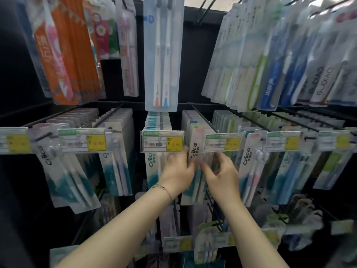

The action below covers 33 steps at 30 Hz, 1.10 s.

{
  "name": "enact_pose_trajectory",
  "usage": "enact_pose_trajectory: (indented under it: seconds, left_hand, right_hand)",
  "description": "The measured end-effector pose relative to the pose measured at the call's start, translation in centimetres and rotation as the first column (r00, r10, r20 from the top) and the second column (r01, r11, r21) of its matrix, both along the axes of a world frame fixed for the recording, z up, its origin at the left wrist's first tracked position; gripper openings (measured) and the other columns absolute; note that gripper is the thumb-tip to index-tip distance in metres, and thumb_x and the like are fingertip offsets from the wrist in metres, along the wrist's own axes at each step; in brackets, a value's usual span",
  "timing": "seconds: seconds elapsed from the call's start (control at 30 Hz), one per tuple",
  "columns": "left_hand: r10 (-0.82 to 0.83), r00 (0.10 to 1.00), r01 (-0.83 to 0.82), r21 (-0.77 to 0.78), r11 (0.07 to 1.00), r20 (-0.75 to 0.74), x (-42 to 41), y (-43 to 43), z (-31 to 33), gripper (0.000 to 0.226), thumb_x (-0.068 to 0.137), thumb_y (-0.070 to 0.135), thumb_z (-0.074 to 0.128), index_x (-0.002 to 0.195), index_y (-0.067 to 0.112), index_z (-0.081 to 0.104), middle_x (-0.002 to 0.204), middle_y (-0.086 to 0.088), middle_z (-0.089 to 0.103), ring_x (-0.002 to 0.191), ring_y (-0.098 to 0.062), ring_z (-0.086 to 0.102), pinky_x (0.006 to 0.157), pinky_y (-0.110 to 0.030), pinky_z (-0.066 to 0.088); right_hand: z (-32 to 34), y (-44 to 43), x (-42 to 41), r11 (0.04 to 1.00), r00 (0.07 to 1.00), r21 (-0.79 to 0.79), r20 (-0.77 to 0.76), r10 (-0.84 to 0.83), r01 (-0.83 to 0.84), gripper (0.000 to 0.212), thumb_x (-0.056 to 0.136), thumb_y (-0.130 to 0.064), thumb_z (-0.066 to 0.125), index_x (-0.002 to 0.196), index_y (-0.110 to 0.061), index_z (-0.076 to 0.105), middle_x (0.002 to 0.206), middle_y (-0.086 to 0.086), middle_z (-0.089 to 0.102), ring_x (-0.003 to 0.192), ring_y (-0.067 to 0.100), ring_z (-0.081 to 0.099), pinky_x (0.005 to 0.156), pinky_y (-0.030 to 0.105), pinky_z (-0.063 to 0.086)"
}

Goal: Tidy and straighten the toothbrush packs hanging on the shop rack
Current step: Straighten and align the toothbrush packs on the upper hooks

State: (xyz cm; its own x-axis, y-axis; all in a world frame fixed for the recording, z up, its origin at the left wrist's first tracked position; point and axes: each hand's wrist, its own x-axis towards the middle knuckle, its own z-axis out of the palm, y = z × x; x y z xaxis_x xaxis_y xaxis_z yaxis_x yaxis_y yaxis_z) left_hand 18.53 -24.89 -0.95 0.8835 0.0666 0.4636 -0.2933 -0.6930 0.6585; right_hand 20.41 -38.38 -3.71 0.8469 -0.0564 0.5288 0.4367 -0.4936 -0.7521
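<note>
Toothbrush pack (195,149) hangs foremost on a peg (204,119) at the centre of the rack's (193,45) middle row, between two price tags (162,141). I have the left hand (177,172) curled round the pack's left edge, which I judge steadies it against swinging. The right hand (223,176) sits at the right edge with its fingers bent; blur prevents me from confirming a pinch. The two-sided hold probably serves to square the pack with those behind. Tilted packs (65,171) near the rack's left edge remain unstraightened.
</note>
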Motion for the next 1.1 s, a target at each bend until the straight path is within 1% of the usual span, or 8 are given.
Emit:
enact_pose_trajectory:
  seconds: [0.2, 0.33, 0.43, 0.63, 0.8, 0.93, 1.0, 1.1]
  left_hand:
    - [-0.01, 0.995, -0.001, -0.114, 0.994, -0.1, 0.9, 0.1, 0.0, 0.014, 0.099, 0.028, 0.054, 0.098, 0.015, 0.058, 0.09, -0.008, 0.069, 0.083, -0.025, 0.068, 0.077, -0.047, 0.059]
    - [-0.045, 0.992, 0.02, -0.204, 0.979, -0.119, 1.0, -0.1, 0.0, 0.011, 0.099, 0.023, 0.054, 0.097, 0.013, 0.059, 0.089, -0.007, 0.07, 0.08, -0.021, 0.07, 0.076, -0.046, 0.06]
    - [-0.063, 0.99, 0.028, -0.263, 0.964, -0.128, 1.0, -0.2, 0.1, 0.011, 0.1, 0.018, 0.054, 0.094, 0.01, 0.059, 0.086, -0.008, 0.071, 0.072, -0.017, 0.071, 0.075, -0.047, 0.06]
    - [-0.051, 0.99, 0.008, -0.31, 0.951, -0.131, 1.2, -0.6, -0.1, 0.012, 0.1, 0.019, 0.055, 0.096, 0.008, 0.059, 0.081, -0.007, 0.071, 0.071, -0.017, 0.073, 0.077, -0.047, 0.061]
    - [-0.077, 0.981, -0.006, -0.429, 0.903, -0.176, 1.5, -1.0, 0.1, 0.016, 0.1, 0.018, 0.055, 0.102, 0.002, 0.058, 0.09, -0.015, 0.071, 0.072, -0.022, 0.074, 0.076, -0.047, 0.062]
    - [-0.091, 0.977, -0.006, -0.454, 0.891, -0.192, 1.6, -1.2, 0.0, 0.018, 0.1, 0.018, 0.054, 0.105, 0.0, 0.057, 0.094, -0.016, 0.071, 0.074, -0.023, 0.074, 0.078, -0.048, 0.061]
    - [-0.093, 0.979, 0.0, -0.449, 0.893, -0.184, 1.7, -1.1, -0.1, 0.015, 0.1, 0.018, 0.055, 0.096, 0.003, 0.056, 0.085, -0.013, 0.07, 0.069, -0.023, 0.073, 0.077, -0.05, 0.061]
    - [-0.086, 0.982, 0.004, -0.439, 0.898, -0.168, 1.5, -1.0, -0.3, 0.018, 0.1, 0.017, 0.054, 0.084, 0.011, 0.051, 0.072, -0.011, 0.065, 0.062, -0.021, 0.07, 0.077, -0.051, 0.06]
  right_hand:
    - [0.6, -0.4, 0.4, 0.998, 0.989, -0.025, 0.136, -0.056, 0.06, 0.022, 0.087, -0.024, 0.072, 0.103, -0.011, 0.065, 0.089, -0.008, 0.051, 0.073, 0.008, 0.047, 0.064, 0.014, 0.035]
    - [0.9, -0.6, 0.5, 0.995, 0.984, -0.059, 0.159, -0.074, 0.084, 0.014, 0.086, -0.021, 0.074, 0.089, -0.015, 0.062, 0.084, -0.005, 0.05, 0.07, -0.003, 0.045, 0.06, 0.006, 0.031]
    - [1.1, -0.6, 0.5, 0.993, 0.986, -0.081, 0.154, -0.069, 0.082, 0.019, 0.086, -0.021, 0.073, 0.08, -0.018, 0.056, 0.083, -0.003, 0.049, 0.069, 0.007, 0.044, 0.059, 0.007, 0.03]
    - [1.8, -0.8, 0.5, 0.988, 0.985, -0.117, 0.152, -0.081, 0.099, 0.015, 0.087, -0.022, 0.072, 0.084, -0.01, 0.065, 0.089, 0.001, 0.051, 0.078, 0.014, 0.047, 0.062, 0.013, 0.03]
    - [2.8, -0.9, 0.7, 0.983, 0.99, -0.154, 0.116, -0.08, 0.098, 0.019, 0.088, -0.023, 0.071, 0.091, -0.004, 0.07, 0.095, 0.007, 0.054, 0.084, 0.021, 0.054, 0.069, 0.029, 0.04]
    - [3.2, -1.2, 0.8, 0.98, 0.995, -0.183, 0.085, -0.058, 0.073, 0.017, 0.088, -0.024, 0.07, 0.094, -0.008, 0.072, 0.097, 0.006, 0.055, 0.087, 0.02, 0.054, 0.071, 0.027, 0.039]
    - [3.4, -1.4, 0.7, 0.987, 0.998, -0.15, 0.017, -0.053, 0.055, 0.015, 0.088, -0.026, 0.072, 0.082, -0.012, 0.068, 0.093, 0.003, 0.053, 0.084, 0.018, 0.052, 0.068, 0.024, 0.036]
    - [3.2, -1.5, 0.7, 0.995, 0.997, -0.096, -0.061, -0.046, 0.04, 0.039, 0.087, -0.03, 0.073, 0.059, -0.027, 0.046, 0.077, -0.001, 0.046, 0.073, 0.018, 0.047, 0.054, 0.018, 0.028]
